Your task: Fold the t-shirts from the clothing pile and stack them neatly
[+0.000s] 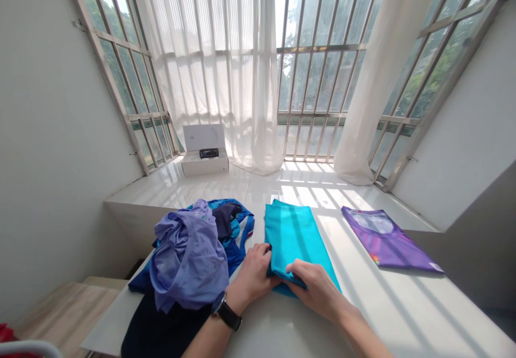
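Turquoise garment (298, 234), folded flat on the white table (403, 315), lies between a crumpled lavender shirt (189, 261) and a folded purple T-shirt (397, 245). I'd judge it light, limp, slightly slippery, hardly fragile. The left hand (256, 272) is closed on its near-left corner; the right hand (316, 288) pinches the near edge, a sensible place to grip both layers.

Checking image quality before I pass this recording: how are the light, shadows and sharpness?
Head view: strong backlight, with sky between the bars blown out; head view: barred shadows stripe the turquoise cloth and white table, with bright patches on the windowsill; head view: side window frames slant, wide-angle style; head view: left hand and right hand look reasonably sharp.
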Available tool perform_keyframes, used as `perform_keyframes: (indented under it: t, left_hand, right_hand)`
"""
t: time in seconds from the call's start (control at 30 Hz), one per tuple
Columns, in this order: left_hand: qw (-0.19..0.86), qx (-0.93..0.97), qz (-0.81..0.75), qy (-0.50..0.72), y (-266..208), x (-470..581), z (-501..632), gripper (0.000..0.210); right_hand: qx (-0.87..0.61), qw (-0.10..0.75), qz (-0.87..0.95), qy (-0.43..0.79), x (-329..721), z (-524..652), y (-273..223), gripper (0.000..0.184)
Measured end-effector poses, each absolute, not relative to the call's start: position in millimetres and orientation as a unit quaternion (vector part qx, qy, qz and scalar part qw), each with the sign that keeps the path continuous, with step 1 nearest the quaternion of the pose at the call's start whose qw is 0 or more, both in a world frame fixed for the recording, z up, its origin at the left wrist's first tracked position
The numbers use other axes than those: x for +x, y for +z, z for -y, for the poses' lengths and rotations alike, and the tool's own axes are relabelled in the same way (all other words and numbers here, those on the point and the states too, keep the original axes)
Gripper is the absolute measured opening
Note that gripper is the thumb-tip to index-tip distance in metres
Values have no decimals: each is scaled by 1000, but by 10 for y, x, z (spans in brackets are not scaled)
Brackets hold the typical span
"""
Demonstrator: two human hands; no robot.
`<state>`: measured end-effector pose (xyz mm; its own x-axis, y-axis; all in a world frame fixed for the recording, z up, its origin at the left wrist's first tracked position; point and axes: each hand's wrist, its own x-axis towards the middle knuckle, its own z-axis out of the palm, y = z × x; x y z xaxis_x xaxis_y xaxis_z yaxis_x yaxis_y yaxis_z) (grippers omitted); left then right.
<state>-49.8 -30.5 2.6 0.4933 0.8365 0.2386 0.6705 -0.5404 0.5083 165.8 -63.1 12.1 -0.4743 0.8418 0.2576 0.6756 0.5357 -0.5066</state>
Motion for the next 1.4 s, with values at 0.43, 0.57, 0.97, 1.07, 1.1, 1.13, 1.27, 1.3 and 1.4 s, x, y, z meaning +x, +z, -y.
perform_keyframes:
  t: [0.43, 0.57, 0.97, 1.07, 1.1, 1.13, 1.27, 1.3, 1.4]
  left_hand:
    - [154, 814, -467, 309, 119, -615, 267, 48]
    - [152, 860, -406, 269, 124, -464, 410, 38]
    - [96, 911, -373, 144, -208, -418, 467, 70]
    - [93, 915, -368, 139, -169, -420, 486, 65]
    - [91, 916, -366, 139, -160, -423, 498, 62]
    - [89, 916, -366, 138, -151, -429, 513, 59]
    - [105, 911, -380, 123, -93, -465, 610, 53]
    - [112, 909, -383, 120, -66, -475, 641, 52]
    - [116, 907, -386, 118, 55, -499, 734, 46]
  right_hand:
    - [-458, 158, 861, 154, 1540, 702, 171, 16]
    - [-435, 179, 858, 206, 1553, 702, 217, 10]
    - [-543, 252, 786, 155, 2075, 308, -77, 49]
    - [-578, 149, 793, 121, 2082, 278, -210, 60]
    - [-585, 125, 794, 113, 2069, 284, -230, 61]
    - [-590, 106, 793, 105, 2052, 298, -239, 61]
    - [-624, 65, 776, 68, 1953, 432, -216, 58]
    - [-632, 59, 770, 59, 1919, 492, -201, 58]
    - [-651, 43, 757, 32, 1763, 753, -112, 55]
